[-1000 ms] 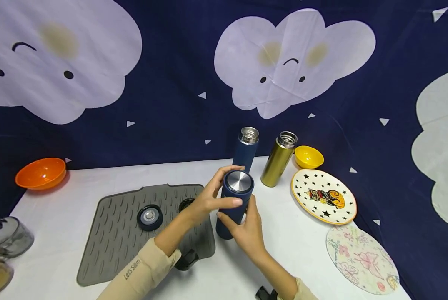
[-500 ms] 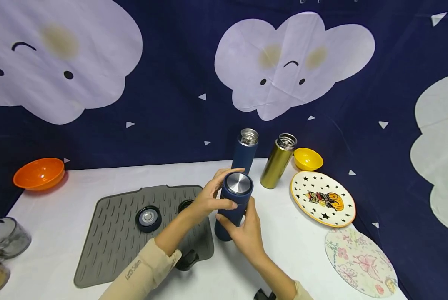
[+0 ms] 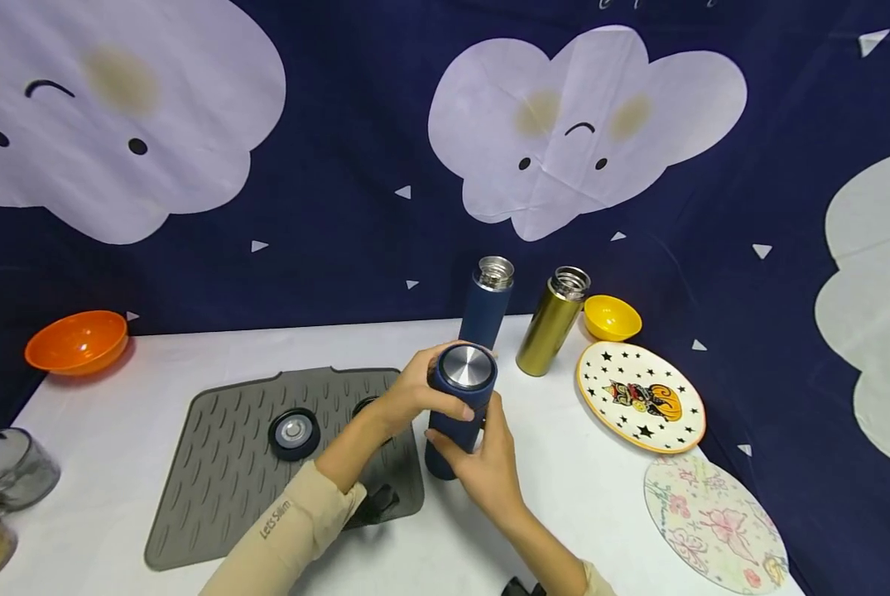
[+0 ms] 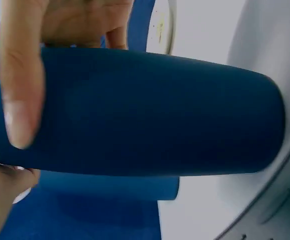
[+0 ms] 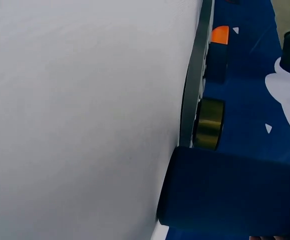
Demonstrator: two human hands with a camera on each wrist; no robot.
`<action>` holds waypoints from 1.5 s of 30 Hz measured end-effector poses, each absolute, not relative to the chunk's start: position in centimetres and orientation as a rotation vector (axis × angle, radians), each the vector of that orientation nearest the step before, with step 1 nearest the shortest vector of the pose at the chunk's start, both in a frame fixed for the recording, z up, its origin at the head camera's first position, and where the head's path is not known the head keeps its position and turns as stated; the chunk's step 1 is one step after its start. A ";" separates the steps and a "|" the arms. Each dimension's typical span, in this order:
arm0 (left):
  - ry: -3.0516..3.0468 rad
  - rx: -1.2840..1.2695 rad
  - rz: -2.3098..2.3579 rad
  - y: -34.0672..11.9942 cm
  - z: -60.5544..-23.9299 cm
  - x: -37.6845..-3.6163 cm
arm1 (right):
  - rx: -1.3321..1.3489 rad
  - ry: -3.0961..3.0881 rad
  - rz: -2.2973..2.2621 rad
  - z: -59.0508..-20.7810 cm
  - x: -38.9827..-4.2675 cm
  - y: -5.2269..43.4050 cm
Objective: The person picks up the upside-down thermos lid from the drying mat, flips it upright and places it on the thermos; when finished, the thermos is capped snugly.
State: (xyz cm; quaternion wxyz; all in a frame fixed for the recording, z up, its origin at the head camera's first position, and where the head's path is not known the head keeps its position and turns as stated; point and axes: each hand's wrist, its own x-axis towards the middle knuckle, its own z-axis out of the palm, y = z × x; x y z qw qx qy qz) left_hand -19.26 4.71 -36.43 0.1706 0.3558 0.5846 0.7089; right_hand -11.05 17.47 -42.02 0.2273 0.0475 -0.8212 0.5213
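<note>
While the left hand (image 3: 407, 396) is curling its fingers and thumb around the capped top of the dark blue cylindrical metal flask (image 3: 455, 418), the right hand (image 3: 485, 463) is gripping the body lower down, so the flask is sitting enclosed between both sets of fingers, its base on the white table (image 3: 117, 430). Compared with a second ago, the steel-topped cap is tilting slightly toward the left fingers and the left wrist is rolling over it, which is looking like a twisting of the cap on its thread. Just beyond the fingertips an open dark blue flask (image 3: 487, 302) and an open gold metal flask (image 3: 550, 321) are standing upright. Beside the left wrist a ribbed grey rubber mat (image 3: 228, 472) is carrying a loose round black lid (image 3: 294, 432). Farther out are lying a star-patterned plate (image 3: 642, 396), a yellow bowl (image 3: 612, 317) and an orange bowl (image 3: 78, 341), all before a navy cloud-printed backdrop (image 3: 340, 165).
</note>
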 end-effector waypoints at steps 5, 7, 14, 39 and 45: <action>1.819 1.014 2.024 4.6 -36.6 -18.3 | 0.134 -2.262 1.404 -42.0 -11.1 17.5; 2.006 0.950 2.104 5.3 -36.7 -17.4 | 0.129 -2.254 1.378 -42.0 -11.2 17.4; 1.984 0.951 2.163 5.8 -36.5 -17.8 | 0.085 -2.288 1.426 -41.8 -10.9 17.2; 1.364 1.395 1.759 4.4 -35.3 -22.3 | 0.262 -2.401 1.372 -40.4 -10.9 18.1; 1.305 1.401 1.705 4.4 -35.6 -22.8 | 0.272 -2.427 1.360 -40.5 -11.0 18.2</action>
